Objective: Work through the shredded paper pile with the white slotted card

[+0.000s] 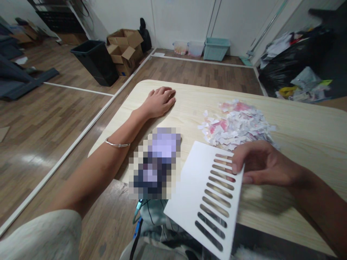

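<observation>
Slotted white panel point(188, 180) pinched by right hand point(271, 164) — paper scraps point(241, 124) already heaped beyond it, strays ungathered — left hand point(161, 102) loosely spread

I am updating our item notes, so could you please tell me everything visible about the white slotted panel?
The white slotted panel looks thin and smooth, perhaps plastic or coated metal. A row of parallel, round-ended slots runs along its right side; the rest is plain. It is held at a tilt, nearer the camera than the paper scraps, its near end past the edge of the table. The right hand pinches its far right corner.
</observation>
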Available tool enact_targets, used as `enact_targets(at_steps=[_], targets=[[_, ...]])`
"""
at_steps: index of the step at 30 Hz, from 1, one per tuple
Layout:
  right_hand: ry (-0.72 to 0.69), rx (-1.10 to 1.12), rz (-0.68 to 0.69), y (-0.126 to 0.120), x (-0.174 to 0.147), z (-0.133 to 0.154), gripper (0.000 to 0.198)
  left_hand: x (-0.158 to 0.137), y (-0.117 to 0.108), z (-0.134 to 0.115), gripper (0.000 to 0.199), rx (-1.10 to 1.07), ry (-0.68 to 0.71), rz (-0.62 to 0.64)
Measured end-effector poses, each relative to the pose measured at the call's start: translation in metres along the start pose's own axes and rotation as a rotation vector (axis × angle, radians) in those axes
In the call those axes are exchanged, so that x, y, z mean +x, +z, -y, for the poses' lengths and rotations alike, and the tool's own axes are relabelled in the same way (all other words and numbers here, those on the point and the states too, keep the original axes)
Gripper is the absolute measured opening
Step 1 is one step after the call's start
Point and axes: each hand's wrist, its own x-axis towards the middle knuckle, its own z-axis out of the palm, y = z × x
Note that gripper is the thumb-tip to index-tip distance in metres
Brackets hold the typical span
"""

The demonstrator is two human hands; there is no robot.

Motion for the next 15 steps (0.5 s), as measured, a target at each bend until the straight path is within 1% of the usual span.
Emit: enact_targets(at_steps=[4,8,11,15], targets=[[-0.063,-0.006,-0.012,0.0000,0.0007,-0.0028,0.023,0.0001,0.0001,0.0000,0.067,-0.013,0.005,-0.011],[-0.125,0.006,-0.041,-0.0003,-0.0003,-0.0003,0.024,-0.0002,-0.0014,-0.0029,0.071,0.010,-0.013,0.015],[-0.117,0.022,-0.059,0.0002,-0.0031,0.0007,0.026,-0.0004,-0.0017,-0.0036,0.071,0.020,-0.018,0.020],[-0.063,0.034,-0.066,0.0012,-0.0070,-0.0036,0.044,0.0000,0.0009,0.0003,0.068,0.013,0.007,-0.006]])
